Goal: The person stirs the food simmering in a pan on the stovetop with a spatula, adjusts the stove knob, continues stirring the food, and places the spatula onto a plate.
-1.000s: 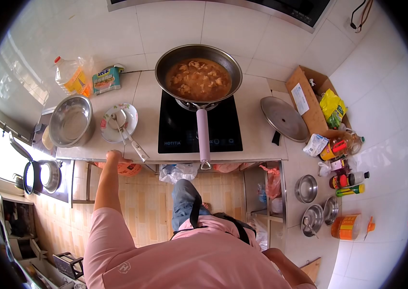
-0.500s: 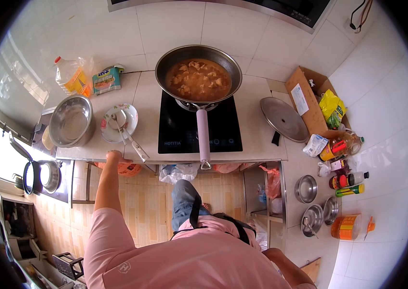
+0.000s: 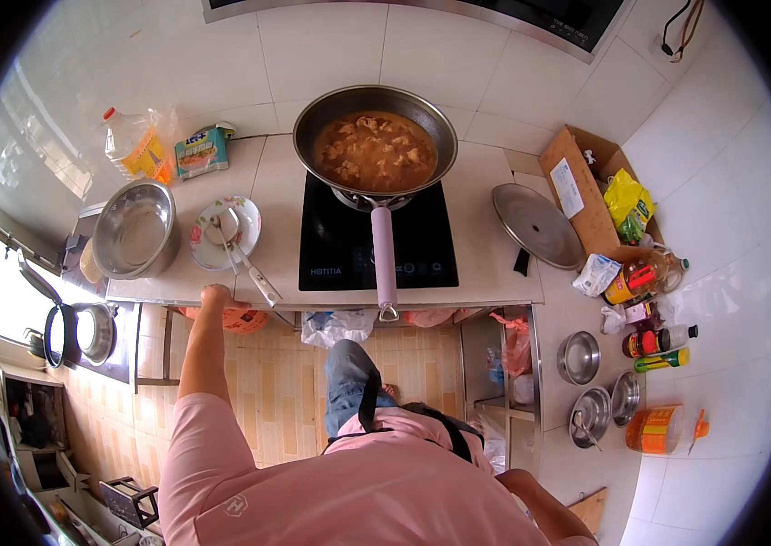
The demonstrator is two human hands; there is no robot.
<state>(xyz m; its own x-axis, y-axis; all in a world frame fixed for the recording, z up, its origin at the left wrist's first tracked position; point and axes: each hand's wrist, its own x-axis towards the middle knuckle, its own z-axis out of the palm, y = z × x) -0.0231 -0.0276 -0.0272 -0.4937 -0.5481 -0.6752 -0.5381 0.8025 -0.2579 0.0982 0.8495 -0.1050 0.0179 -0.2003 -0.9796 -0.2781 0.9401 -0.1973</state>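
Note:
My left hand (image 3: 220, 296) is at the front edge of the countertop (image 3: 276, 246). It looks closed over that edge, with its fingers only partly visible. A flowered plate (image 3: 202, 250) lies just beyond it, bearing a spoon (image 3: 231, 218) and a spatula with a pale handle (image 3: 264, 287). My right arm (image 3: 549, 505) bends at the lower right; its hand is out of view. On the induction cooktop (image 3: 331, 241), a frying pan (image 3: 304, 150) holds chunks in reddish-brown sauce (image 3: 376, 150). Its pink handle (image 3: 385, 259) points toward me.
Left of the plate stands a steel bowl (image 3: 137, 232), with an oil bottle (image 3: 135, 146) behind. A lid (image 3: 536, 223) rests right of the cooktop. Farther right are a cardboard box (image 3: 577, 187), several bottles and small steel bowls (image 3: 578, 357). Plastic bags (image 3: 335, 326) hang below the counter.

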